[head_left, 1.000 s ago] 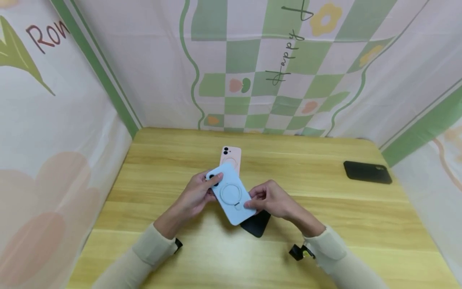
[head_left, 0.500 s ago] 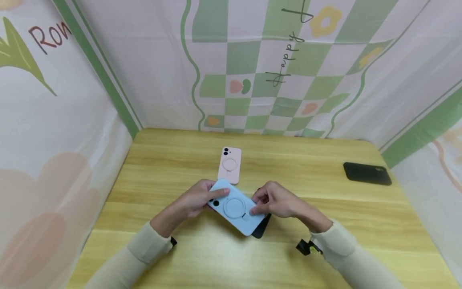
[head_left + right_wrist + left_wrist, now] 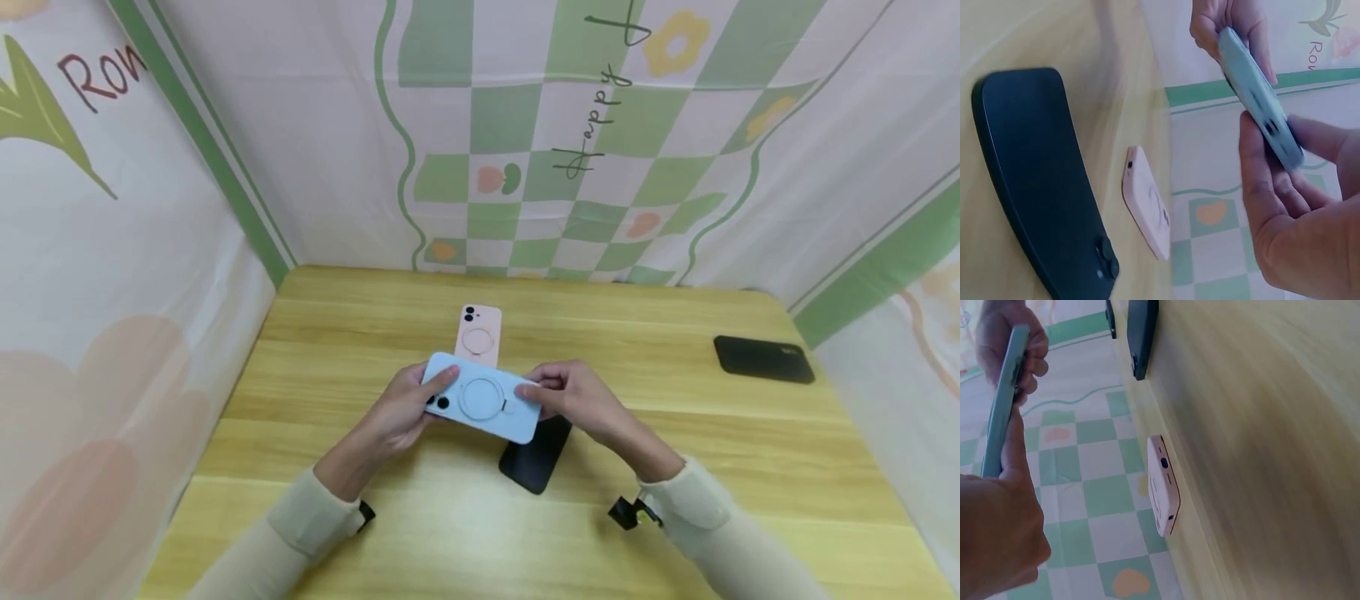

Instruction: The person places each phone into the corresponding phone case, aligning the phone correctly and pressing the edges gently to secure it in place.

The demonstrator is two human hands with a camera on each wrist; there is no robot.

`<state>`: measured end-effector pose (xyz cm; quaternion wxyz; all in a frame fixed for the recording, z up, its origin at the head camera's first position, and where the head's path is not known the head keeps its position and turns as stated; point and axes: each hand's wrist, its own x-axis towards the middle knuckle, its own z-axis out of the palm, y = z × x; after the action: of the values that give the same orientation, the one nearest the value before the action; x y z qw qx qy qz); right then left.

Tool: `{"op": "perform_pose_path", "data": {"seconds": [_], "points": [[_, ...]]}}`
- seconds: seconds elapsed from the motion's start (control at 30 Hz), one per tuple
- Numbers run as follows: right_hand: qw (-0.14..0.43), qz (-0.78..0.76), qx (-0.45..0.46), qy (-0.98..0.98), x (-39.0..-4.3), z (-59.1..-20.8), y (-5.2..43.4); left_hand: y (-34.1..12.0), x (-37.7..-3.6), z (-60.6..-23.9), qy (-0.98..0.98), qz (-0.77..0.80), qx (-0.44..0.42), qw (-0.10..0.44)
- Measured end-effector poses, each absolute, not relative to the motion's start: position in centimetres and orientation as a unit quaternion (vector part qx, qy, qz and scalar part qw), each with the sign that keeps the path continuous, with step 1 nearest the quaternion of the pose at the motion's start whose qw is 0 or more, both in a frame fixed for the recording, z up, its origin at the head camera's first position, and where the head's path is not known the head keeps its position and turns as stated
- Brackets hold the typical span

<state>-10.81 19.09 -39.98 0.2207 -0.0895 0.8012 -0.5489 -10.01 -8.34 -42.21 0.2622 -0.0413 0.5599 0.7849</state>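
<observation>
four phone-shaped items: one light blue phone case (image 3: 481,398), one pink phone (image 3: 477,334), two black phones. left hand (image 3: 397,412) and right hand (image 3: 573,397) each pinch one end of the blue case, held above the table (image 3: 315,350) centre. one black phone (image 3: 537,454) lies beneath it, the other black phone (image 3: 763,358) near the right edge.

The light blue phone case (image 3: 482,398) looked like smooth, matt, soft-touch plastic or silicone, its round ring moulded in the same dull finish. The pink phone case (image 3: 477,334) showed the same matt, smooth skin. The black phone (image 3: 539,454) beneath was dark and faintly satiny, as was the black case (image 3: 763,358) far off. The table (image 3: 675,500) was pale wood-grain with a low sheen; the printed backdrop (image 3: 525,133) looked like thin creased cloth
</observation>
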Motion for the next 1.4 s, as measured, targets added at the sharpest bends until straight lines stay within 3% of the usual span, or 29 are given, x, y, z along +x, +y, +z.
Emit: {"op": "perform_pose_path", "data": {"seconds": [0.33,0.63,1.4], "points": [[0.204,-0.621,-0.046,0.755,-10.4,-40.9,18.6,-7.6,-9.9,-42.3,0.51,0.829,-0.101,0.205],[0.226,-0.674,-0.021,0.703,-10.2,-41.5,18.3,-7.3,-9.8,-42.9,0.494,0.846,-0.114,0.165],[0.266,-0.693,-0.029,0.669,-10.0,-42.7,18.5,-7.5,-9.5,-43.1,0.489,0.845,-0.122,0.177]]}}
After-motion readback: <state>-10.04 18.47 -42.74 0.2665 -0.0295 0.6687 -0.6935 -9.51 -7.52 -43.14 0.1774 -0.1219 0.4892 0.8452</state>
